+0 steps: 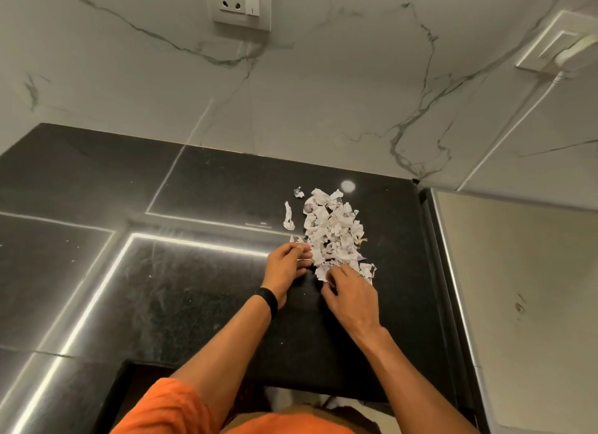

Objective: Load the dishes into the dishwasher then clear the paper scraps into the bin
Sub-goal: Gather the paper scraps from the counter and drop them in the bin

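Left fingers (301,255) curled, pinching the paper scraps (333,229); right fingers (331,281) bent into the pile's near end.
Head view: left hand (286,267) sits on the pile's near-left edge, right hand (352,297) over its near-right corner, both on the black countertop (194,288). Can't tell if the right one actually grips paper or just rakes it. The pile's long axis runs straight away from the fingertips toward the wall, so the bulk lies beyond both hands, about equally near. Two strays beyond the left fingers: strip (287,216), small crumple (299,192); left hand nearer. No bin in view. Next move probably needs a reach past the far end.
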